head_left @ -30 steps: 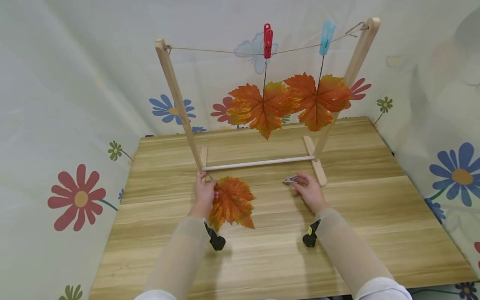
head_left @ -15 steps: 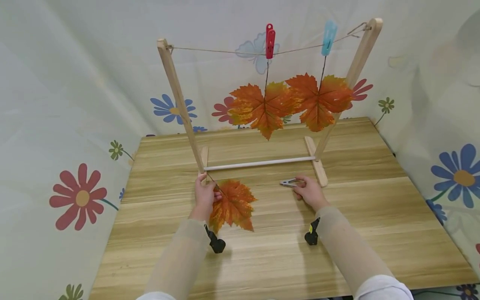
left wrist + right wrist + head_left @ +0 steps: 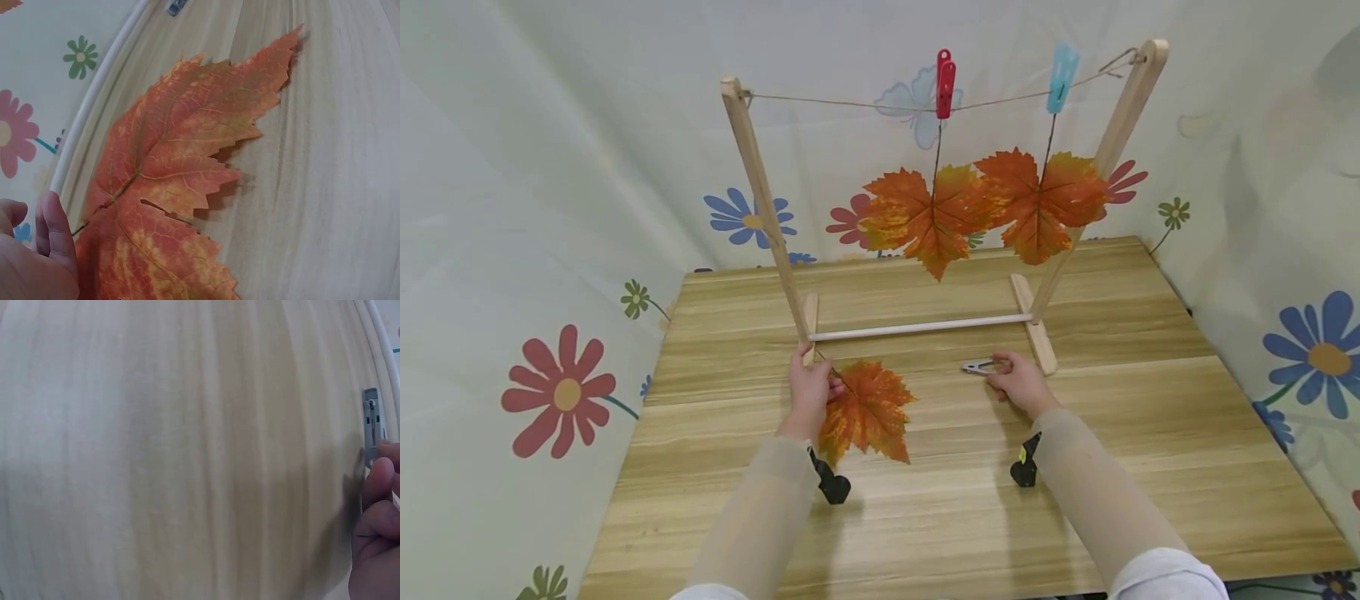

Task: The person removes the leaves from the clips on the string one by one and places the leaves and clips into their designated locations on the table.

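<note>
My left hand point(image 3: 809, 390) pinches the thin dark stem of an orange artificial maple leaf point(image 3: 868, 412), whose blade spreads low over the table. In the left wrist view the leaf point(image 3: 169, 150) fills the middle, and its stem runs behind the fingers. Between right thumb and fingers, a grey clothespin point(image 3: 976, 367) points left; the right hand point(image 3: 1022, 387) grips its handle end. The right wrist view shows the clothespin point(image 3: 372, 422) lengthwise at the right edge. Two similar leaves hang from a string point(image 3: 842, 103): one under a red clothespin point(image 3: 945, 85), one under a light blue clothespin point(image 3: 1062, 79).
A wooden frame stands on the table point(image 3: 947, 517), with a left post point(image 3: 760, 200), a right post point(image 3: 1131, 108) and a white rod point(image 3: 921, 327) low between them. Flower-printed cloth point(image 3: 587, 167) hangs behind and beside the table.
The right hand has shifted slightly, and the grey clothespin now points more directly left. The leaf in the left hand has moved slightly. The hanging leaves keep their places on the string.
</note>
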Available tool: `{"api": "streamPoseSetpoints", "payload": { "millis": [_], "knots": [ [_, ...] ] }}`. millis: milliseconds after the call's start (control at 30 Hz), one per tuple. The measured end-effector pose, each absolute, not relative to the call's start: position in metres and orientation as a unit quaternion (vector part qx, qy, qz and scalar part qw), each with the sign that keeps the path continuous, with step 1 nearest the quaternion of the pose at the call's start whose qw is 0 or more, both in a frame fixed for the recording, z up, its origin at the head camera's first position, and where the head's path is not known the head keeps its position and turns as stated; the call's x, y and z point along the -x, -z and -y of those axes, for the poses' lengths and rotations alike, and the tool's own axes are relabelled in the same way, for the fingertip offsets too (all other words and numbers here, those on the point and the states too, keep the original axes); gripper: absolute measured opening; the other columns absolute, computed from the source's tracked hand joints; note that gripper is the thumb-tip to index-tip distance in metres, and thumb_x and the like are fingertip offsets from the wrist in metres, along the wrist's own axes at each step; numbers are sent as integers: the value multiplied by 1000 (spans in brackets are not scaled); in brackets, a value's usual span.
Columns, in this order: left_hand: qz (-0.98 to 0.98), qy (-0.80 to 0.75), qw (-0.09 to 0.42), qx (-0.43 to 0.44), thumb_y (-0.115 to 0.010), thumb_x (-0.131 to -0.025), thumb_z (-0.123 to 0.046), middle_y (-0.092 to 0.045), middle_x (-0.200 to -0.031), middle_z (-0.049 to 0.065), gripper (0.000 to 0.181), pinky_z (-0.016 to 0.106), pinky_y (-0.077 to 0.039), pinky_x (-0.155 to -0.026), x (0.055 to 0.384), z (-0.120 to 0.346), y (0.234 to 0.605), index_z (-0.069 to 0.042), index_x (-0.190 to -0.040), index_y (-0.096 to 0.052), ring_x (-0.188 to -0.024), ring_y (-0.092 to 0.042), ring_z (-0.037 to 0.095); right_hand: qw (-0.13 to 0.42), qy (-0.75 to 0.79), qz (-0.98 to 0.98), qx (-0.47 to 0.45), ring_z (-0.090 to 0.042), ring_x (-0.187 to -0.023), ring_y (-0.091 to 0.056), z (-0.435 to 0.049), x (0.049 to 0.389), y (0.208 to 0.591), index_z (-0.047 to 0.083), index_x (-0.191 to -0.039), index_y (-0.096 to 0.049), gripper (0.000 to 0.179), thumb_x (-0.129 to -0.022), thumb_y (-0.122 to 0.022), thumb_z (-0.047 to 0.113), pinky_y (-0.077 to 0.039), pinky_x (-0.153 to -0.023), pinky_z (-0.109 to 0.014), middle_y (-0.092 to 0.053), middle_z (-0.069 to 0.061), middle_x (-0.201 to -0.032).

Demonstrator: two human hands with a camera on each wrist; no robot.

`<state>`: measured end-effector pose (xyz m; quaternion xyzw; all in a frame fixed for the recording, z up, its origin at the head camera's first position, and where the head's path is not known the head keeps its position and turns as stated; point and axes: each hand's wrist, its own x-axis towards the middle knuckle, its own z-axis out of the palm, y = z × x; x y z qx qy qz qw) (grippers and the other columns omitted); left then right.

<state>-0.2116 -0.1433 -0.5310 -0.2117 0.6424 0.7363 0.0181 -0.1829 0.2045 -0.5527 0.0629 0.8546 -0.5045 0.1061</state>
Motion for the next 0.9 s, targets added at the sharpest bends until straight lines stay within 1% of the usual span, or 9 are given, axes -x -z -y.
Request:
{"api": "streamPoseSetpoints", "payload": {
  "millis": [167, 267, 367, 467, 533, 600, 667, 800, 900],
  "knots": [
    [-657, -726, 15, 204, -59, -88, -8, -48, -79, 6, 56, 29, -51, -45, 216, 139, 524, -20, -139, -37, -45, -55, 13, 94, 521, -846, -58, -23, -60, -59, -207, 186, 541, -6, -137, -37, 56, -89, -61, 10, -45, -65, -28, -63, -17, -81],
    [-661, -723, 16, 197, -60, -88, -7, -49, -83, 7, 57, 28, -51, -44, 219, 136, 519, -21, -139, -37, -45, -55, 12, 84, 518, -849, -61, -27, -68, -61, -207, 190, 531, -4, -138, -38, 55, -91, -61, 13, -47, -66, -33, -63, -17, -89],
    [-668, -720, 18, 186, -60, -88, -8, -49, -86, 9, 57, 27, -50, -42, 222, 133, 513, -21, -139, -37, -43, -54, 12, 69, 501, -861, -58, -32, -74, -62, -206, 195, 520, 0, -138, -40, 53, -92, -60, 17, -48, -67, -36, -61, -20, -92],
    [-673, -719, 21, 173, -61, -88, -9, -52, -91, 10, 56, 27, -49, -41, 226, 131, 505, -21, -138, -38, -42, -53, 13, 54, 494, -866, -51, -37, -77, -62, -206, 200, 510, 3, -138, -42, 52, -92, -60, 19, -45, -64, -36, -61, -20, -88],
    [-672, -721, 21, 167, -62, -87, -9, -54, -93, 11, 56, 26, -48, -41, 228, 130, 501, -21, -137, -39, -41, -51, 13, 43, 499, -864, -46, -40, -77, -61, -206, 203, 505, 3, -137, -43, 51, -92, -61, 19, -44, -62, -34, -60, -16, -81],
    [-675, -720, 25, 159, -61, -88, -8, -55, -95, 11, 56, 27, -48, -42, 228, 128, 492, -21, -138, -39, -41, -51, 13, 36, 503, -862, -38, -36, -70, -62, -207, 207, 500, 2, -137, -43, 52, -91, -61, 19, -44, -62, -36, -59, -11, -75],
    [-676, -720, 33, 153, -60, -89, -6, -55, -95, 12, 56, 30, -50, -44, 227, 127, 479, -19, -139, -38, -42, -51, 13, 33, 508, -860, -35, -34, -68, -61, -208, 210, 495, 3, -138, -43, 52, -91, -61, 20, -44, -64, -39, -58, -8, -74],
    [-677, -720, 46, 143, -59, -90, -7, -53, -96, 11, 58, 34, -52, -49, 229, 128, 464, -19, -141, -36, -44, -51, 15, 40, 509, -859, -37, -24, -64, -59, -209, 214, 483, 5, -140, -41, 55, -92, -61, 24, -44, -64, -40, -57, -8, -80],
    [-682, -718, 39, 135, -62, -89, -12, -54, -101, 11, 57, 31, -52, -48, 239, 128, 472, -24, -139, -38, -45, -51, 15, 39, 505, -861, -36, -19, -63, -57, -209, 218, 472, 6, -140, -41, 56, -92, -61, 25, -44, -64, -37, -58, -10, -85]
  ]
}}
